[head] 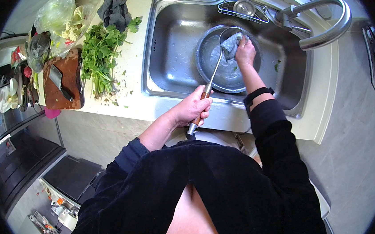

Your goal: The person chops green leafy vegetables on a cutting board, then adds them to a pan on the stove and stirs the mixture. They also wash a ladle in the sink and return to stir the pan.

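Observation:
My left hand (195,107) is closed around the wooden handle of a metal ladle (216,67) at the sink's front edge. The ladle's shaft slants up to its round head, over a metal basin (202,72) that holds water. My right hand (245,52) grips a wet blue-grey cloth (230,46) against the ladle, where shaft and head meet; the cloth hides part of the head. The basin stands in a stainless steel sink (175,62), with a green leaf bit in its water.
A curved faucet (341,25) arches over the sink's right rear. A wire rack (222,10) hangs at its back wall. On the left counter lie cilantro (101,56), a dark cloth (114,12), bagged cauliflower (75,23) and a cleaver (56,77) on a cutting board (50,100).

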